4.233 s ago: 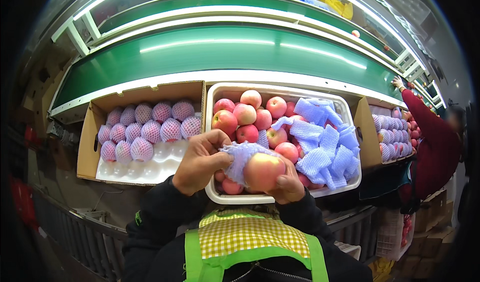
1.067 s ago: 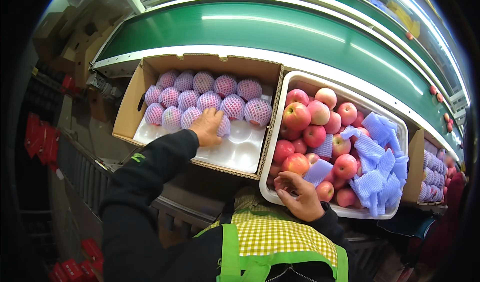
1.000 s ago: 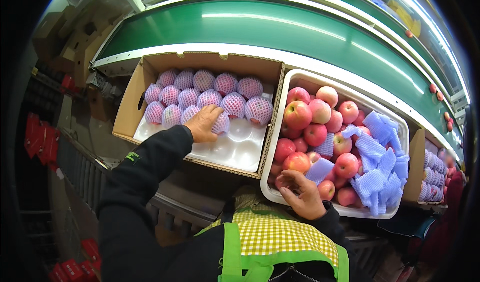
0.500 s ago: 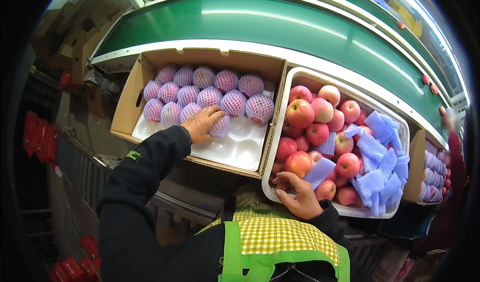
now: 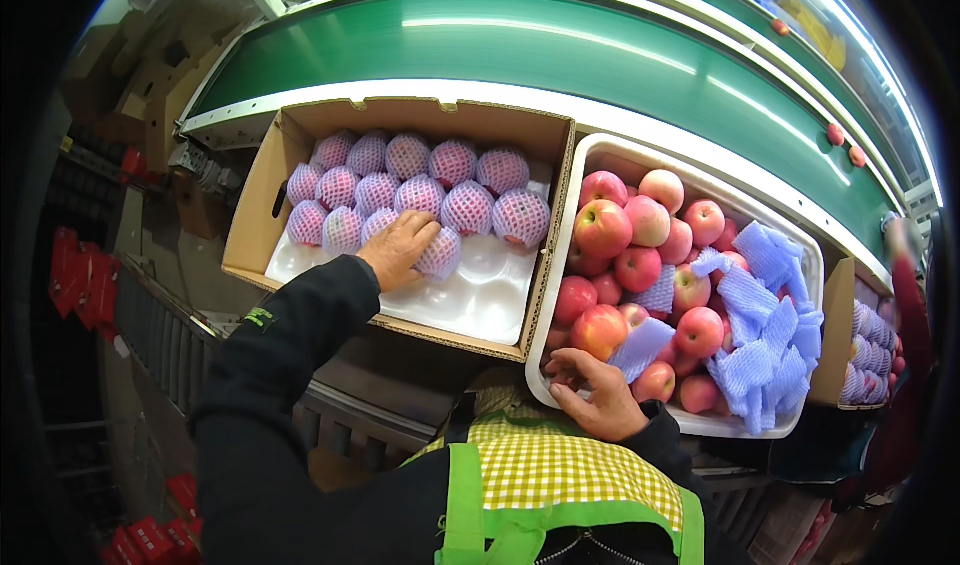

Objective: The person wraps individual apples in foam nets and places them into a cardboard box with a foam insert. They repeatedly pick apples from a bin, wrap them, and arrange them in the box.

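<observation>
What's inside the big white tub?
The white tub holds bare reddish apples, with blue foam nets piled mostly on the right side. I can't see what's under the pile or beneath the top apples, and the right hand hides a bit near the left corner.

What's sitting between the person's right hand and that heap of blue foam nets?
Unwrapped apples and a loose net lie between the right hand and the heap, as the head view shows.

Pink apple (image 5: 441,251), wrapped in lilac net (image 5: 435,262), on white tray (image 5: 480,311)
</observation>
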